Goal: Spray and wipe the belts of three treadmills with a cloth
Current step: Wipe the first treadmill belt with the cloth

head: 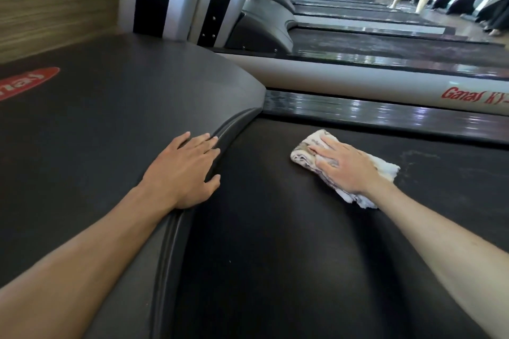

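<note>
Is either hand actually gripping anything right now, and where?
No grip. The right hand presses flat on the middle of the cloth on the belt; the left hand rests open on the motor cover.

Both forearms are bare, no sleeves in view; the left hand and right hand wear no gloves, rings or watch.

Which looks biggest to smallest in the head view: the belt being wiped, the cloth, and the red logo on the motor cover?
1. Belt, largest by far.
2. Cloth under the right hand.
3. Red logo, though the frame edge cuts it off, so its place against the cloth is unsure.
</note>
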A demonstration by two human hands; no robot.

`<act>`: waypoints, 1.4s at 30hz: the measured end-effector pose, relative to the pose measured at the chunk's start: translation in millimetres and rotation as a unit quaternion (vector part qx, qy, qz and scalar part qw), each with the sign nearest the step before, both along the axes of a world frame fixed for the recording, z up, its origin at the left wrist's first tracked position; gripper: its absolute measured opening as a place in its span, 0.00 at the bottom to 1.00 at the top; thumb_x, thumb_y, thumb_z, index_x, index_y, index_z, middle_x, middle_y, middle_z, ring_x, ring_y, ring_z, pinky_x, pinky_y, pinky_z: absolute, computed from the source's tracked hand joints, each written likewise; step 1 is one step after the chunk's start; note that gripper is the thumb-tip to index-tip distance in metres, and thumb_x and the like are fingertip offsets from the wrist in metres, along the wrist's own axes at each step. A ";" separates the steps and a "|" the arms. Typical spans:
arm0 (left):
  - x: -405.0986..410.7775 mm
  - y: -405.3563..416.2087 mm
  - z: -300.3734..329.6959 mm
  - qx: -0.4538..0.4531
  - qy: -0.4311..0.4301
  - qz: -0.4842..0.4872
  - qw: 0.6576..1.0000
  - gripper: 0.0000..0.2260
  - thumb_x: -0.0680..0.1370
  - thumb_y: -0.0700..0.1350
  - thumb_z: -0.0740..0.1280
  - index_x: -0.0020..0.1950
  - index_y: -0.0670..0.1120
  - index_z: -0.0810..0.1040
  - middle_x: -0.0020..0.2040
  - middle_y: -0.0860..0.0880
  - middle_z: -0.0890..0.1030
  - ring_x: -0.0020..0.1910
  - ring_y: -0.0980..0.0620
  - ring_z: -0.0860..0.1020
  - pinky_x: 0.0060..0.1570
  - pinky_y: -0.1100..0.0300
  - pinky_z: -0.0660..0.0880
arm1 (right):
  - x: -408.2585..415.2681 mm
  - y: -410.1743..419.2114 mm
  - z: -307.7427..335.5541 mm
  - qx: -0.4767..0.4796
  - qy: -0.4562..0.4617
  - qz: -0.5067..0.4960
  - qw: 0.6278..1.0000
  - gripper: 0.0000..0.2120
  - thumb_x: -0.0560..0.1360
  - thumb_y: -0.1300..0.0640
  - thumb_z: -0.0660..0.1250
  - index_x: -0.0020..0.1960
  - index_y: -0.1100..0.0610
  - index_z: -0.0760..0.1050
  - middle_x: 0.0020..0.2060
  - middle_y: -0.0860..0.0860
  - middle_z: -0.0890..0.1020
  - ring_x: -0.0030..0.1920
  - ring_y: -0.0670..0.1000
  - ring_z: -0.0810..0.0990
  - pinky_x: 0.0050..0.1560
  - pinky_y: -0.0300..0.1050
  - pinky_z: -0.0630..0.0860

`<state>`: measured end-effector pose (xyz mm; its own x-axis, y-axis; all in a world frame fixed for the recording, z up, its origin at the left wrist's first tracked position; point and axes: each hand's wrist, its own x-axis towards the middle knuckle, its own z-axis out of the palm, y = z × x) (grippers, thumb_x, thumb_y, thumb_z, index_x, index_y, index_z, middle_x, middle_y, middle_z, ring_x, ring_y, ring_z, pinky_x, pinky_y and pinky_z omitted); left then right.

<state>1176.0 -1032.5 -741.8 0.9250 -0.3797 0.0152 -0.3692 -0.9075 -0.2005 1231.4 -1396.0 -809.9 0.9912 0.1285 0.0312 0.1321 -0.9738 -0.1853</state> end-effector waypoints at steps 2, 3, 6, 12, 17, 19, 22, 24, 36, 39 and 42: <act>-1.5 0.1 0.0 -0.006 -0.003 -0.002 1.000 0.30 0.83 0.59 0.54 0.82 0.49 0.58 0.83 0.51 0.52 0.82 0.55 0.47 0.80 0.51 0.44 | 10.5 -2.1 3.8 -0.012 0.006 -0.050 0.999 0.25 0.84 0.44 0.51 0.81 0.38 0.60 0.82 0.44 0.57 0.79 0.55 0.62 0.75 0.53 0.59; -1.8 0.5 0.7 -0.010 -0.004 -0.002 1.000 0.29 0.83 0.59 0.55 0.82 0.49 0.59 0.83 0.51 0.53 0.82 0.54 0.48 0.80 0.51 0.44 | 21.9 2.0 5.0 -0.019 0.006 -0.074 0.997 0.25 0.84 0.44 0.50 0.81 0.39 0.59 0.82 0.45 0.57 0.79 0.57 0.63 0.75 0.54 0.59; -1.9 -0.3 0.9 -0.019 -0.008 -0.005 1.000 0.29 0.83 0.57 0.56 0.82 0.48 0.60 0.83 0.50 0.54 0.82 0.54 0.49 0.80 0.50 0.45 | 58.1 20.5 8.8 -0.011 0.030 -0.122 0.992 0.27 0.81 0.40 0.46 0.79 0.37 0.59 0.81 0.46 0.58 0.79 0.59 0.61 0.76 0.62 0.59; -0.5 -1.7 -2.5 -0.024 -0.009 -0.011 1.000 0.28 0.82 0.54 0.56 0.81 0.48 0.61 0.83 0.50 0.55 0.82 0.54 0.49 0.80 0.50 0.45 | 70.6 59.1 6.1 -0.018 0.049 -0.043 0.998 0.33 0.77 0.34 0.45 0.81 0.37 0.58 0.83 0.49 0.56 0.79 0.61 0.60 0.77 0.62 0.59; -0.9 -1.3 -1.5 -0.022 -0.007 -0.006 1.000 0.28 0.82 0.54 0.56 0.82 0.48 0.60 0.83 0.50 0.54 0.82 0.54 0.48 0.81 0.50 0.45 | 24.4 35.7 -0.8 0.032 0.000 0.020 0.999 0.32 0.75 0.32 0.47 0.77 0.34 0.65 0.81 0.41 0.60 0.77 0.55 0.66 0.76 0.55 0.63; -0.9 -0.8 -2.4 -0.024 -0.008 -0.008 1.000 0.28 0.82 0.54 0.56 0.81 0.48 0.60 0.83 0.50 0.54 0.82 0.54 0.49 0.81 0.50 0.45 | 17.1 27.0 -2.2 0.021 -0.011 -0.026 0.999 0.28 0.79 0.35 0.50 0.78 0.36 0.65 0.81 0.42 0.61 0.75 0.56 0.68 0.74 0.55 0.64; -1.1 -1.1 -2.6 -0.026 -0.011 -0.005 1.000 0.27 0.82 0.54 0.56 0.81 0.48 0.61 0.83 0.50 0.55 0.82 0.54 0.49 0.81 0.50 0.45 | 38.0 41.7 0.7 -0.027 -0.002 -0.094 0.995 0.30 0.78 0.31 0.43 0.77 0.36 0.63 0.79 0.46 0.63 0.76 0.61 0.67 0.74 0.62 0.64; -1.9 -0.4 -2.2 -0.029 -0.010 -0.003 1.000 0.27 0.82 0.54 0.56 0.81 0.48 0.61 0.83 0.50 0.55 0.82 0.54 0.49 0.81 0.50 0.45 | 63.0 61.5 1.4 -0.015 0.015 -0.106 0.994 0.36 0.72 0.29 0.37 0.75 0.37 0.63 0.79 0.49 0.63 0.78 0.62 0.63 0.74 0.67 0.61; -4.8 -1.9 1.4 -0.023 0.005 0.005 1.000 0.28 0.81 0.51 0.55 0.82 0.48 0.57 0.84 0.51 0.51 0.82 0.55 0.46 0.80 0.51 0.43 | 49.5 92.2 5.0 0.015 0.010 0.104 0.994 0.34 0.72 0.29 0.45 0.75 0.32 0.68 0.81 0.39 0.61 0.78 0.54 0.65 0.77 0.58 0.62; -6.0 -1.7 1.0 -0.028 0.005 0.000 1.000 0.28 0.82 0.50 0.55 0.82 0.48 0.59 0.83 0.50 0.52 0.82 0.55 0.46 0.81 0.50 0.43 | 53.4 81.0 8.5 -0.030 0.006 0.040 0.999 0.26 0.80 0.34 0.51 0.77 0.32 0.65 0.81 0.41 0.61 0.77 0.56 0.66 0.74 0.59 0.63; -4.2 -2.8 0.5 -0.038 0.001 -0.003 0.999 0.27 0.82 0.50 0.55 0.82 0.48 0.60 0.83 0.51 0.53 0.82 0.55 0.47 0.80 0.50 0.43 | 80.3 100.6 14.9 -0.042 0.014 -0.051 0.998 0.24 0.83 0.38 0.49 0.78 0.35 0.62 0.79 0.48 0.62 0.73 0.62 0.67 0.71 0.61 0.64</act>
